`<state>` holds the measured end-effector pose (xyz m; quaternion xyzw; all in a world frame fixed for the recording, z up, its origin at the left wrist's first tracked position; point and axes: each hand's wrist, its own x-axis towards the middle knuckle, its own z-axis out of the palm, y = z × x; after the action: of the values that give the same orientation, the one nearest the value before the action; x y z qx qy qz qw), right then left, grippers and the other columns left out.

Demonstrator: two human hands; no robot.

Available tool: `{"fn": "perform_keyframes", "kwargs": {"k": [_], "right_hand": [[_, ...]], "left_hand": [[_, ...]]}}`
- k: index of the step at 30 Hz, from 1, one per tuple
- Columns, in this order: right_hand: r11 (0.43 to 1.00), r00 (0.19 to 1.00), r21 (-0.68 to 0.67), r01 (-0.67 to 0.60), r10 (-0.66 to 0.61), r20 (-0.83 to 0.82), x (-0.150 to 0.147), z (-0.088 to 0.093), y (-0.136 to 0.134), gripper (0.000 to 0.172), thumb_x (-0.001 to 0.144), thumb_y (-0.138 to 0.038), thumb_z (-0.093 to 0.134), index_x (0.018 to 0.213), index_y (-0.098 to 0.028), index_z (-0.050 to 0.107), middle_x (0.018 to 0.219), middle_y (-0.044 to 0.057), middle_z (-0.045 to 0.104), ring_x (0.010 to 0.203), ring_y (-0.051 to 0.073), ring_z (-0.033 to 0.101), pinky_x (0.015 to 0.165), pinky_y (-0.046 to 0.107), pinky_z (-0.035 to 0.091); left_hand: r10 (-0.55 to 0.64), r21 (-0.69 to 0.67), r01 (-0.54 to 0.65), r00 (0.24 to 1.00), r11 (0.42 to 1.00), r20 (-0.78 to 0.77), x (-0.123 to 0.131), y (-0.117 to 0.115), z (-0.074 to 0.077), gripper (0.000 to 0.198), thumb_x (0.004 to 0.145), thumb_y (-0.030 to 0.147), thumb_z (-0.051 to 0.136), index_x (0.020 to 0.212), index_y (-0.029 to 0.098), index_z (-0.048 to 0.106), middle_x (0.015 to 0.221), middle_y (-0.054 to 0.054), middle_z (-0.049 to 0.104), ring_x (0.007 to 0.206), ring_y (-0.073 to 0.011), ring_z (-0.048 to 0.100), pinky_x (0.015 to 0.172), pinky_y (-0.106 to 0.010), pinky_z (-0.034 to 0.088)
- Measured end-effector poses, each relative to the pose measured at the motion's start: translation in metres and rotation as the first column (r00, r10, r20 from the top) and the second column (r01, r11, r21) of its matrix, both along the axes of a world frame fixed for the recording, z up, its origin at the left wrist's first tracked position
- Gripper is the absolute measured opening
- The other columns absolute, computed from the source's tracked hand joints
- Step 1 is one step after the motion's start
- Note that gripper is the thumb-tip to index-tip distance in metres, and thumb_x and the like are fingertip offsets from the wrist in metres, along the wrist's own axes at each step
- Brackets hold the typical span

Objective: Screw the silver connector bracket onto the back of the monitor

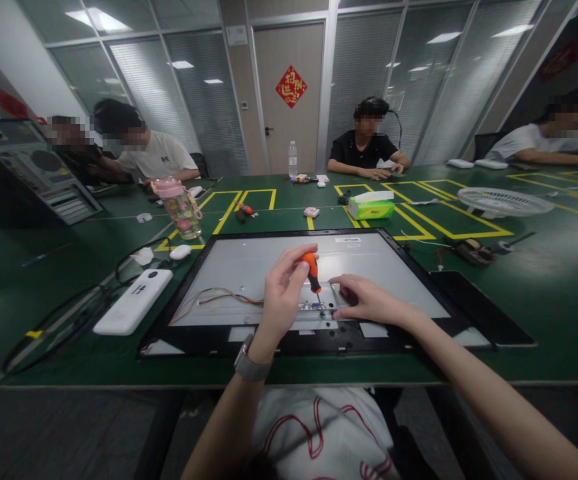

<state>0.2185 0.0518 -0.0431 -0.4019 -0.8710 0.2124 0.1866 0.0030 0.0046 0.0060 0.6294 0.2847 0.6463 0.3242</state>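
Note:
A black-framed monitor panel (249,263) lies face down on the green table, its silver back showing. My left hand (281,293) is closed round an orange-handled screwdriver (313,270), held upright with its tip down on a small circuit strip (313,308) near the panel's front edge. My right hand (366,300) lies on the panel just right of the tip, fingers pressed down on the metal, holding nothing that I can see. Thin coloured wires (223,297) run leftwards from the strip.
A white box (133,301) and black cables (69,313) lie left of the panel, a flowered bottle (183,208) behind them. A black cover (483,307) lies right. A tissue box (371,205), a fan grille (503,200) and several seated people line the far side.

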Motion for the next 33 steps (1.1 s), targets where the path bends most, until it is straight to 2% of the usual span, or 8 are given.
{"fn": "perform_keyframes", "kwargs": {"k": [2, 7, 12, 16, 19, 25, 30, 33], "right_hand": [[1.000, 1.000, -0.001, -0.002, 0.002, 0.003, -0.0001, 0.0004, -0.0005, 0.062, 0.073, -0.047, 0.077, 0.123, -0.016, 0.058, 0.082, 0.003, 0.059, 0.075, 0.020, 0.056, 0.069, 0.030, 0.045], [1.000, 1.000, -0.003, 0.003, -0.003, 0.018, -0.0013, 0.0029, -0.0019, 0.060, 0.073, -0.045, 0.077, 0.123, -0.016, 0.059, 0.082, 0.003, 0.059, 0.075, 0.020, 0.056, 0.069, 0.030, 0.045], [1.000, 1.000, -0.006, 0.007, -0.007, 0.005, -0.0012, 0.0022, -0.0013, 0.061, 0.073, -0.047, 0.077, 0.122, -0.016, 0.059, 0.082, 0.003, 0.059, 0.075, 0.021, 0.057, 0.069, 0.031, 0.045], [1.000, 1.000, -0.012, 0.007, -0.007, 0.011, -0.0018, 0.0030, -0.0018, 0.061, 0.073, -0.048, 0.077, 0.122, -0.016, 0.059, 0.081, 0.002, 0.058, 0.075, 0.021, 0.056, 0.068, 0.030, 0.045], [1.000, 1.000, -0.007, 0.004, -0.004, 0.015, -0.0021, 0.0033, -0.0017, 0.061, 0.073, -0.047, 0.077, 0.122, -0.016, 0.058, 0.082, 0.003, 0.058, 0.075, 0.020, 0.056, 0.069, 0.030, 0.045], [1.000, 1.000, 0.008, -0.002, 0.002, 0.005, -0.0009, 0.0002, 0.0002, 0.061, 0.073, -0.045, 0.077, 0.123, -0.016, 0.059, 0.082, 0.003, 0.058, 0.076, 0.021, 0.056, 0.069, 0.031, 0.045], [1.000, 1.000, 0.011, -0.009, 0.009, 0.014, -0.0010, -0.0005, 0.0007, 0.062, 0.073, -0.047, 0.077, 0.122, -0.016, 0.059, 0.083, 0.003, 0.058, 0.076, 0.021, 0.056, 0.069, 0.031, 0.045], [1.000, 1.000, 0.006, -0.006, 0.006, 0.020, -0.0014, 0.0008, -0.0001, 0.061, 0.074, -0.047, 0.077, 0.123, -0.016, 0.058, 0.083, 0.003, 0.059, 0.077, 0.021, 0.057, 0.070, 0.031, 0.045]], "left_hand": [[-0.018, -0.024, 0.018, 1.000, 1.000, 0.015, 0.0001, 0.0002, -0.0014, 0.026, 0.095, 0.029, 0.053, 0.114, 0.020, 0.067, 0.108, -0.009, 0.066, 0.098, -0.0184, 0.065, 0.089, -0.032, 0.051], [0.065, 0.032, -0.064, 0.998, 0.997, -0.026, -0.0008, 0.0013, -0.0027, 0.019, 0.088, 0.026, 0.063, 0.105, 0.022, 0.071, 0.098, -0.005, 0.061, 0.088, -0.0144, 0.060, 0.080, -0.025, 0.050], [-0.019, 0.003, 0.019, 0.999, 1.000, -0.049, -0.0020, 0.0015, -0.0022, 0.030, 0.097, 0.027, 0.047, 0.119, 0.023, 0.066, 0.106, -0.007, 0.065, 0.099, -0.0176, 0.062, 0.089, -0.030, 0.048], [0.026, 0.044, -0.024, 0.998, 0.999, -0.049, -0.0006, 0.0016, -0.0023, 0.024, 0.090, 0.026, 0.061, 0.112, 0.024, 0.070, 0.097, -0.004, 0.060, 0.089, -0.0149, 0.059, 0.084, -0.027, 0.048], [0.048, 0.046, -0.046, 0.998, 0.998, -0.043, -0.0001, 0.0004, -0.0011, 0.021, 0.088, 0.028, 0.063, 0.107, 0.023, 0.071, 0.095, -0.005, 0.059, 0.088, -0.0150, 0.058, 0.082, -0.027, 0.049], [-0.163, -0.064, 0.166, 0.985, 0.984, 0.054, -0.0014, 0.0003, -0.0017, 0.029, 0.096, 0.036, 0.049, 0.112, 0.021, 0.068, 0.102, -0.008, 0.067, 0.094, -0.0189, 0.065, 0.086, -0.032, 0.052], [-0.026, 0.016, 0.026, 1.000, 1.000, 0.001, -0.0009, 0.0026, -0.0016, 0.018, 0.087, 0.034, 0.065, 0.098, 0.022, 0.073, 0.094, -0.005, 0.061, 0.085, -0.0155, 0.060, 0.076, -0.026, 0.051], [-0.059, -0.027, 0.060, 0.998, 0.998, 0.016, -0.0014, 0.0034, -0.0018, 0.025, 0.094, 0.034, 0.054, 0.109, 0.022, 0.070, 0.096, -0.006, 0.062, 0.088, -0.0159, 0.061, 0.080, -0.028, 0.050]]}}
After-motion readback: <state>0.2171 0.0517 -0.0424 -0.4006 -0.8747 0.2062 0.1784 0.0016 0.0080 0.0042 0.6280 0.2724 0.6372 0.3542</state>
